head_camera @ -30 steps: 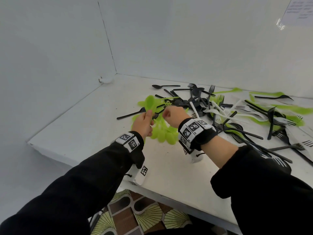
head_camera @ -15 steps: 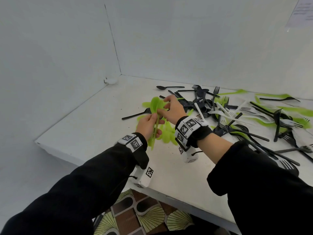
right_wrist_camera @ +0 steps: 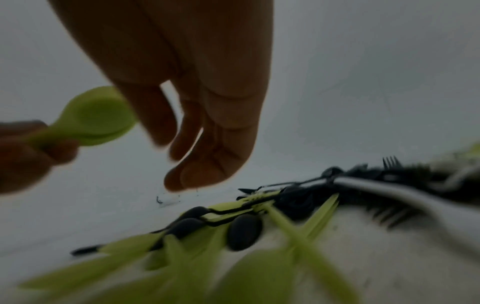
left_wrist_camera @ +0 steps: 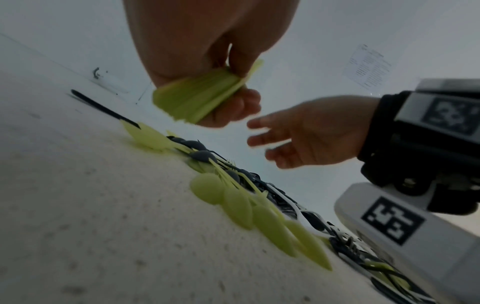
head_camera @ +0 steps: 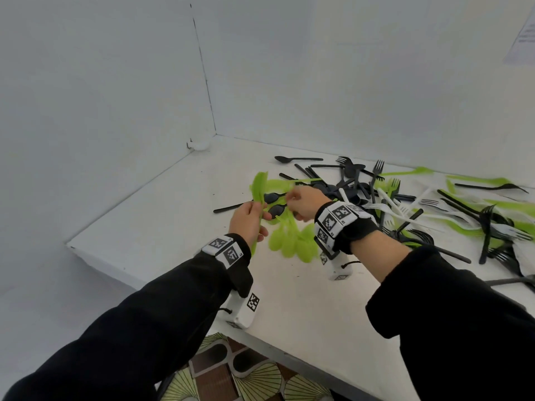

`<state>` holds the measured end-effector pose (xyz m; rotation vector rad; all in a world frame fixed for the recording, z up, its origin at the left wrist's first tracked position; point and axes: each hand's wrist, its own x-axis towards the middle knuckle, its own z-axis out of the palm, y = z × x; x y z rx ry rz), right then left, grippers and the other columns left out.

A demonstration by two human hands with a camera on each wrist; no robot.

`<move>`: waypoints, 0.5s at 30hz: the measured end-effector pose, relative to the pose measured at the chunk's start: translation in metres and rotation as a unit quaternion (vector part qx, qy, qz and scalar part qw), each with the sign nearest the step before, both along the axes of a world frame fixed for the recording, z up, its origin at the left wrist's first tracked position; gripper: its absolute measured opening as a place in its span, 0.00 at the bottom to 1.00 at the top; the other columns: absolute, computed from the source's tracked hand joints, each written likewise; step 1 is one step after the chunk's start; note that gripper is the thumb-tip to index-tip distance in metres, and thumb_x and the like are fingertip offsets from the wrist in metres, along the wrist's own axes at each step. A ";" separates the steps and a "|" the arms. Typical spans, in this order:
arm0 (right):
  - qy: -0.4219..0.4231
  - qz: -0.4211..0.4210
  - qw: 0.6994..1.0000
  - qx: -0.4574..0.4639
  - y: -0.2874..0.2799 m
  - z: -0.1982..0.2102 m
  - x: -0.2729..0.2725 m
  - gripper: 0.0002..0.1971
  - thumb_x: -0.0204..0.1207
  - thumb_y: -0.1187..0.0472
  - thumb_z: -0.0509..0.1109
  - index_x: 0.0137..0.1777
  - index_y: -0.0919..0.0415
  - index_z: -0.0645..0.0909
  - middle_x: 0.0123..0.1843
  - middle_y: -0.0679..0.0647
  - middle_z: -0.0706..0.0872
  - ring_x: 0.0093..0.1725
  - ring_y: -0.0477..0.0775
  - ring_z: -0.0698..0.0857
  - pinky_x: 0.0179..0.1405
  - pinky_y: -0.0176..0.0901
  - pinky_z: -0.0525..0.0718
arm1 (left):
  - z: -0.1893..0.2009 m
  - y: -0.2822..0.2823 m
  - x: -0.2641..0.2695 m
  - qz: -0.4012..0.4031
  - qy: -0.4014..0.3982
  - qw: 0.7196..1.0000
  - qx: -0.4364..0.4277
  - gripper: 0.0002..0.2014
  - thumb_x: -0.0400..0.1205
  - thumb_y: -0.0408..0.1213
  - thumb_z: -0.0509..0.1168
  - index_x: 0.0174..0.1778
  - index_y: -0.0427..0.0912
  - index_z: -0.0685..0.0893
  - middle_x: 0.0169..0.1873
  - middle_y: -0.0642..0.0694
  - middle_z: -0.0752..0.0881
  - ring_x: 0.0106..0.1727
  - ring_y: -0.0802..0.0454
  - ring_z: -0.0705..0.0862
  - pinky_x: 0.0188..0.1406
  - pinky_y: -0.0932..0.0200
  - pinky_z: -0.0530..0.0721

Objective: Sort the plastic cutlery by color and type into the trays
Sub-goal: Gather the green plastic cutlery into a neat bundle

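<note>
The left hand [head_camera: 248, 220] grips a stacked bunch of green spoons [left_wrist_camera: 200, 98] by the handles, bowls raised above the white table [head_camera: 156, 227]. The right hand [head_camera: 304, 202] hovers just beside the bunch, fingers [right_wrist_camera: 207, 144] loosely extended and holding nothing. Below both hands, loose green spoons [head_camera: 289, 241] lie fanned out at the near-left fringe of the mixed cutlery pile [head_camera: 405, 204], which spreads right toward the back wall. Left of the pile, the table stays bare out to its left edge and the wall corner [head_camera: 215, 134].
</note>
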<state>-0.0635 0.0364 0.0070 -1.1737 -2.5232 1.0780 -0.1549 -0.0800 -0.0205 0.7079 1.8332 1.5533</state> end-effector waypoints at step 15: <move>-0.270 0.404 0.784 0.386 0.022 -0.017 0.005 0.13 0.76 0.62 0.68 0.60 0.51 0.82 0.72 0.50 0.70 0.70 0.54 0.70 0.52 0.45 0.73 | -0.001 0.013 -0.004 0.055 -0.025 0.998 -0.007 0.09 0.84 0.40 0.60 0.40 0.43 0.76 0.31 0.49 0.76 0.19 0.54 0.67 0.18 0.64 0.64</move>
